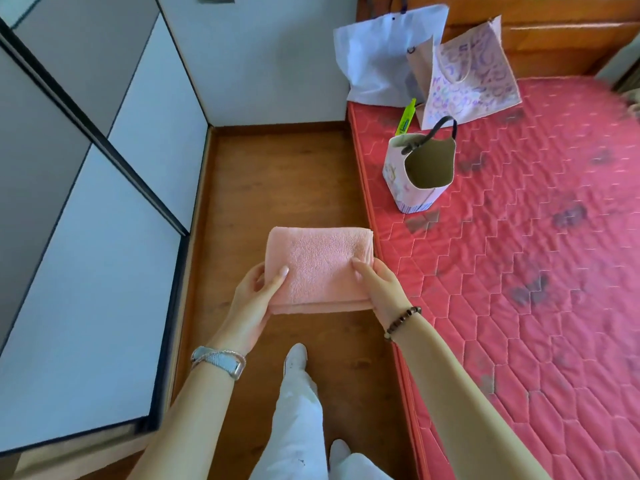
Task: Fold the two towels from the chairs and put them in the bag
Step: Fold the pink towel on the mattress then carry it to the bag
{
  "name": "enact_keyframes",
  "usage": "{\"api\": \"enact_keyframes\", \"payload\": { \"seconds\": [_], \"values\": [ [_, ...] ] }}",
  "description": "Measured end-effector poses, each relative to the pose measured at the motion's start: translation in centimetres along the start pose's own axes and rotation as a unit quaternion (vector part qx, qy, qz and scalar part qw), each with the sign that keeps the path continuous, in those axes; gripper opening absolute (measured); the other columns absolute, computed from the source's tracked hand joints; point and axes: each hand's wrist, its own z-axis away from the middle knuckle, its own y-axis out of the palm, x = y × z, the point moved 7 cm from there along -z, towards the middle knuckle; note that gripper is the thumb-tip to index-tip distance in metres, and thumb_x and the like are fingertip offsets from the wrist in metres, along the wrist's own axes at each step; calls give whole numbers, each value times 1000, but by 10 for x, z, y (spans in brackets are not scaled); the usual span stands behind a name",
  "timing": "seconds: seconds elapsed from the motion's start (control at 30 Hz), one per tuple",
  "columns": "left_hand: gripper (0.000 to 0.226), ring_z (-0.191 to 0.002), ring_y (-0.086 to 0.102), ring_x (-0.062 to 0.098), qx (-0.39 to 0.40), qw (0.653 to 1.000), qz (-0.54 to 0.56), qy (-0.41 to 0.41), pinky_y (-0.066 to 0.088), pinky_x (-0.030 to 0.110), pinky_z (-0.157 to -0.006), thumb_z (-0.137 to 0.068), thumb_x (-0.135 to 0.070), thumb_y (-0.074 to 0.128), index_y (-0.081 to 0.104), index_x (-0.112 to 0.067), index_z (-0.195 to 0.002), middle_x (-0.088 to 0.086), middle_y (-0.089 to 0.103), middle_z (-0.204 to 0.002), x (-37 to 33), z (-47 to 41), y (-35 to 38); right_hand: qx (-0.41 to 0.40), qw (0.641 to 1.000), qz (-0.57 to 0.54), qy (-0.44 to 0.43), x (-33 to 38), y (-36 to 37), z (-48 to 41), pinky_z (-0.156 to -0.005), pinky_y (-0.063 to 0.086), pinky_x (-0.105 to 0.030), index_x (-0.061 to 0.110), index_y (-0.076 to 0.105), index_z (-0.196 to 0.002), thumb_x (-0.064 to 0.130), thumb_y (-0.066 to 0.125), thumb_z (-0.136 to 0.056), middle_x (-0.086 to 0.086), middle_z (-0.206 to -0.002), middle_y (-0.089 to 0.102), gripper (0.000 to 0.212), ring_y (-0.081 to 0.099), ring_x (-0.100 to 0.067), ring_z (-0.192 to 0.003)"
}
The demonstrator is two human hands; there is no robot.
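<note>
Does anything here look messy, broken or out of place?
Mostly tidy. The mattress has dark smudges on its red cover, like stains or wear. The small bag leans a little near its edge. The towel is neatly folded.

Between your hands you see a plain pale pink towel (318, 265). Right of your right hand (375, 282) the mattress (519, 254) is red, quilted in pale hexagon stitching with dark grey butterfly shapes. Beyond that hand the open bag (417, 174) is pinkish outside, brown inside, with a black handle. Under your hands the floor (277, 174) is warm brown wood. Your trousers (298, 417) are white.
</note>
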Motion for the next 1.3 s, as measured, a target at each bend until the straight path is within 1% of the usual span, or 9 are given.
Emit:
{"api": "enact_keyframes", "payload": {
  "seconds": [0.17,0.3,0.5,0.63,0.77,0.93,1.07,1.2,1.3],
  "values": [
    [60,-117,60,17,27,999,-18,-8,57,31,-91,-82,-46,68,54,-19,-134,0,62,-125,-47,-72,0,-41,999,-33,-2,36,14,-52,-105,46,-47,20,59,-121,38,61,-91,-2,-120,66,34,61,-21,-113],
    [45,-114,62,14,59,998,-16,-13,56,21,-78,-90,-35,67,56,-19,-131,-1,64,-123,-81,-117,5,-69,996,-52,-6,60,17,-82,-105,46,-47,20,60,-112,38,62,-91,-2,-116,65,28,61,-22,-111],
    [59,-116,61,15,106,993,-36,-26,55,17,-73,-84,-40,69,54,-15,-135,1,64,-126,-110,-180,31,-116,990,-79,-5,85,4,-122,-105,46,-47,26,60,-105,39,63,-91,-4,-120,65,19,60,-24,-115],
    [62,-117,62,16,137,989,-41,-47,54,24,-81,-79,-45,69,56,-18,-133,1,65,-126,-115,-214,59,-140,986,-95,-6,93,-18,-144,-104,47,-45,25,57,-115,40,61,-92,0,-120,64,27,61,-20,-114],
    [65,-119,60,20,159,984,-52,-63,53,32,-90,-78,-47,70,55,-17,-134,4,64,-128,-118,-247,90,-160,983,-87,-15,103,-42,-167,-102,48,-48,17,57,-124,42,59,-93,-6,-121,65,39,61,-24,-114],
    [65,-120,61,20,174,981,-60,-61,52,32,-91,-78,-45,70,54,-17,-135,3,65,-128,-134,-296,132,-176,980,-82,-31,128,-73,-210,-102,48,-47,15,56,-125,48,58,-92,-7,-122,66,47,61,-24,-114],
    [70,-122,59,21,186,978,-78,-56,52,36,-98,-77,-48,70,52,-18,-138,4,63,-131,-156,-336,172,-191,976,-100,-42,154,-103,-248,-101,49,-44,11,57,-124,41,57,-95,-10,-121,66,42,62,-26,-115],
    [55,-120,58,20,185,977,-92,-51,51,38,-101,-88,-42,64,51,-18,-136,3,61,-127,-179,-367,216,-200,972,-115,-51,178,-134,-280,-101,50,-41,10,58,-123,38,58,-95,-5,-117,67,40,63,-20,-109],
    [47,-119,58,20,195,974,-104,-49,52,36,-99,-92,-38,63,52,-18,-134,5,61,-127,-191,-388,248,-194,969,-145,-40,190,-159,-298,-86,54,-36,10,61,-116,39,62,-93,-1,-102,67,37,63,-17,-95]
  ]
}}
